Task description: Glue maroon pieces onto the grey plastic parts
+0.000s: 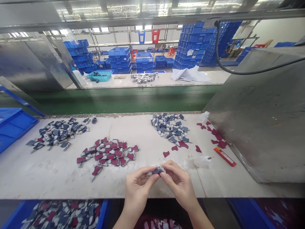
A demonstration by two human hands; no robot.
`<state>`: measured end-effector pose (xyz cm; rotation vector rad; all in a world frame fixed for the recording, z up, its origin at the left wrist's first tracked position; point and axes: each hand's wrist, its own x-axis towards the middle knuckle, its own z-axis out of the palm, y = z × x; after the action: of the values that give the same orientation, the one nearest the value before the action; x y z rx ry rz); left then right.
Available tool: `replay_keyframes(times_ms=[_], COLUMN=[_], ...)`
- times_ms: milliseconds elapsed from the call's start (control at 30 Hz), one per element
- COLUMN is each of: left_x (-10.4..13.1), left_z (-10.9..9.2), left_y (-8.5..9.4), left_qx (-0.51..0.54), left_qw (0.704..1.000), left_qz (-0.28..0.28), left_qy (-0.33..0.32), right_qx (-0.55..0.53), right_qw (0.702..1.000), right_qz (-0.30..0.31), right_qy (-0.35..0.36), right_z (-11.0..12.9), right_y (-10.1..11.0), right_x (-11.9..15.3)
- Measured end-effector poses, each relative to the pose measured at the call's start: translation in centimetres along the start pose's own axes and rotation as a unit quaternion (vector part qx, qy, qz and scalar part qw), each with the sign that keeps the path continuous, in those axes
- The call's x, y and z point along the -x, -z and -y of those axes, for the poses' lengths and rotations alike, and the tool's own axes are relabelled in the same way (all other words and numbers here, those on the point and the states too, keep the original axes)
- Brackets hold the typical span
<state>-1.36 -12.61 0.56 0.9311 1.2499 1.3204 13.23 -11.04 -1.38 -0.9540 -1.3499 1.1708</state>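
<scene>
Between the fingertips of my left hand [140, 187] and my right hand [179, 186] is a small grey and dark blue plastic part [157, 170] with a dark red underside. Both hands pinch it, one at each end, just above the front of the bench. To the left lies a pile of similar parts with dark red faces [111, 152]. Beyond my hands sits a pile of dark blue and grey parts [170, 127]. Several loose dark red pieces [182, 144] lie in front of that pile.
A red and yellow packet [225, 156] and more dark red pieces [218, 138] lie beside a metal panel [267, 114]. Another blue-grey pile [59, 132] is at left, near a blue crate [14, 127]. A filled blue bin [105, 213] stands below the bench edge. Behind runs a green belt [124, 100].
</scene>
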Motion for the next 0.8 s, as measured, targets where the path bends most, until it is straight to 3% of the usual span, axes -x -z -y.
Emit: replay_keyframes(times_ms=[200,400,500,600,800], left_x=[1.4,2.0,1.8,1.6,1.7], left_z=[-0.7,-0.2,0.2,0.2,0.1], left_y=[-0.9,-0.7,-0.3,-0.2,-0.6], left_qx=[-0.002,-0.094,-0.119,-0.112,-0.028], left_qw=[0.998,0.979,0.971,0.974,0.993], left_qz=[-0.059,-0.076,-0.071,-0.058,-0.048], left_qy=[-0.022,-0.163,-0.194,-0.188,-0.106], right_qx=[-0.012,-0.026,-0.013,0.002,0.024], right_qw=[0.999,0.998,0.998,0.998,0.997], right_qz=[-0.034,-0.044,-0.031,-0.03,-0.049], right_qy=[0.039,0.043,0.044,0.059,0.053], right_z=[0.3,0.8,0.8,0.8,0.9], right_y=[-1.1,-1.7,-1.7,-1.6,-1.8], right_x=[0.6,0.6,0.6,0.7,0.8])
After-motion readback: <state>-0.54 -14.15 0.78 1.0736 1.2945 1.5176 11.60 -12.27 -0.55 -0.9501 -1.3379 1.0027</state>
